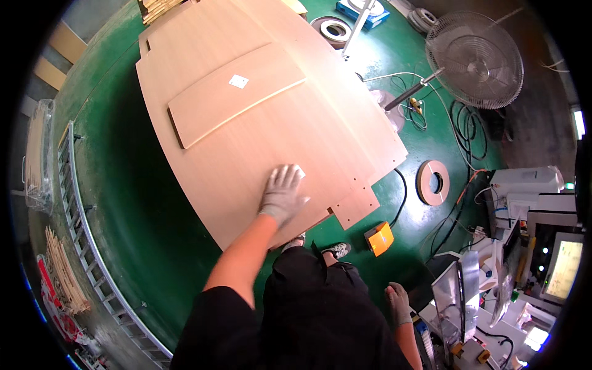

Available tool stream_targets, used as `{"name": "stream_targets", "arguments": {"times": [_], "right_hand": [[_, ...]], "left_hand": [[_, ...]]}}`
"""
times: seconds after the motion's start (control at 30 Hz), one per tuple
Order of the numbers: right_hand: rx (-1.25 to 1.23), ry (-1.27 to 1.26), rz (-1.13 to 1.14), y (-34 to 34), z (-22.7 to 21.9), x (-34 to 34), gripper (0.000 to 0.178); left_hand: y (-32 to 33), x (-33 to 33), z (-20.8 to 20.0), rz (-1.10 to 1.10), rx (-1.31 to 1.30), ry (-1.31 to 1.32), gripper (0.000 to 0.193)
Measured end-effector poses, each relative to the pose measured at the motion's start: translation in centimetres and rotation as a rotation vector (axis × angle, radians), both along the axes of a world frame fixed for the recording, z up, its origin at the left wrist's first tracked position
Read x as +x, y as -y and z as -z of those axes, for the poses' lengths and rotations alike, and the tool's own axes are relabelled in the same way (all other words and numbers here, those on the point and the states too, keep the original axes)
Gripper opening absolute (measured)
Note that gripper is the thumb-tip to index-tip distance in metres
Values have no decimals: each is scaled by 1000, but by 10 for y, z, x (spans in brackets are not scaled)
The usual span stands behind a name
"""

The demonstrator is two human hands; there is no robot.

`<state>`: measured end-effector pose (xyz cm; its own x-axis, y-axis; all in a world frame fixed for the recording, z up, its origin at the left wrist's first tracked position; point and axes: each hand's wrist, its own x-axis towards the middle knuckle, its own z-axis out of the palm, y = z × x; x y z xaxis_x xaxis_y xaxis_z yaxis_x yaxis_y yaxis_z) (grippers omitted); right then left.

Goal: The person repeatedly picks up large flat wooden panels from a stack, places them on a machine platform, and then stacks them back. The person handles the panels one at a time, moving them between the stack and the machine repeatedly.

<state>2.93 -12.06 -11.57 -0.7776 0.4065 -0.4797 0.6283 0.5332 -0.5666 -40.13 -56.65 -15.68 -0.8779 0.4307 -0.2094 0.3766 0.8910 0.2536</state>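
Note:
My left hand (283, 196), in a pale work glove, lies flat with fingers spread on a large light-brown wooden panel (320, 132). A small white label (300, 173) shows at its fingertips, partly covered by them. Farther off, a smaller curved wooden board (209, 102) rests on the same panel, with a white diamond-set label (238, 81) stuck on it. My right hand (399, 302), gloved too, hangs low at my right side, apart from the panel and near the equipment. Its fingers look loosely extended and hold nothing that I can see.
A pedestal fan (475, 60) stands at the far right, with cables around it. Rolls of edge banding (433, 183) and a yellow foot pedal (379, 238) lie on the green floor. Screens and a printer (527, 180) crowd the right; a metal roller rail (92, 259) runs along the left.

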Motion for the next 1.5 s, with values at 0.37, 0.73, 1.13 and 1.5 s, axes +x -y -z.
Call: {"name": "stream_targets", "arguments": {"times": [0.37,0.73,1.13,1.5], "right_hand": [[30,346,-160,47,-50,-23,37],[15,213,170,18,-78,-46,33],[35,253,-122,48,-20,-58,36],[59,91,-14,47,-70,-99,36]], "left_hand": [[216,-70,-3,-575,-26,-273,82],[208,-143,-11,-931,-176,56,103],[114,-8,-88,-157,-436,394,95],[192,-108,-12,-1072,-196,-96,85]]}}
